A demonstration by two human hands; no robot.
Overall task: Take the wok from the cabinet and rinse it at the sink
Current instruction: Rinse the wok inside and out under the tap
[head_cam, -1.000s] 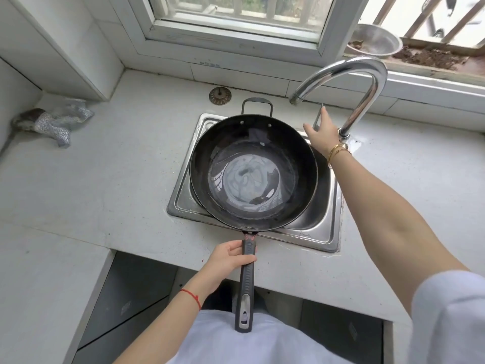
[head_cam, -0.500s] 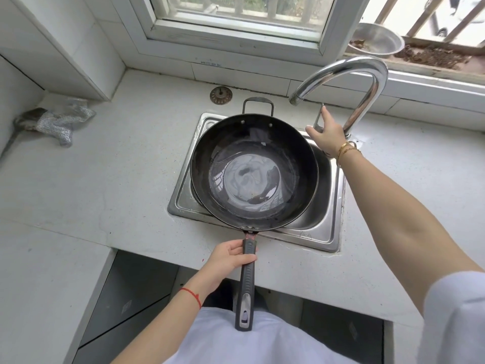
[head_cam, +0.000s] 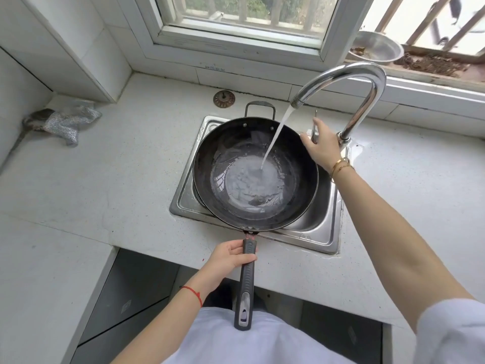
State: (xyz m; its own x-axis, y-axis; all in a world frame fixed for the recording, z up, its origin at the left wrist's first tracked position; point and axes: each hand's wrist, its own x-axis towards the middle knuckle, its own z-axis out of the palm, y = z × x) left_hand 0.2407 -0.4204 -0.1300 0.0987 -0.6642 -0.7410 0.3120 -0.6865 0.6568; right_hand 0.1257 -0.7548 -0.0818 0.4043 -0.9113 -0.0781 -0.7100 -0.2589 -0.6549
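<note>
A black wok (head_cam: 210, 158) rests over the small steel sink (head_cam: 324, 233), its long dark handle (head_cam: 246, 282) reaching toward me past the counter edge. My left hand (head_cam: 231, 257) grips that handle near the pan. My right hand (head_cam: 321, 147) holds the lever of the curved chrome tap (head_cam: 367, 77) at the sink's back right. A white stream of water (head_cam: 275, 135) falls from the spout into the wok, where water pools over the bottom.
A crumpled silver scrubbing cloth (head_cam: 67, 120) lies at the counter's back left. A round drain strainer (head_cam: 223, 99) sits behind the sink. A metal bowl (head_cam: 378, 48) stands on the window ledge. The white counter (head_cam: 105, 179) steps down at the left front.
Water now pours from the tap into the wok; before, the tap was dry. My right hand has shifted slightly on the lever. The wok and left hand stay put.
</note>
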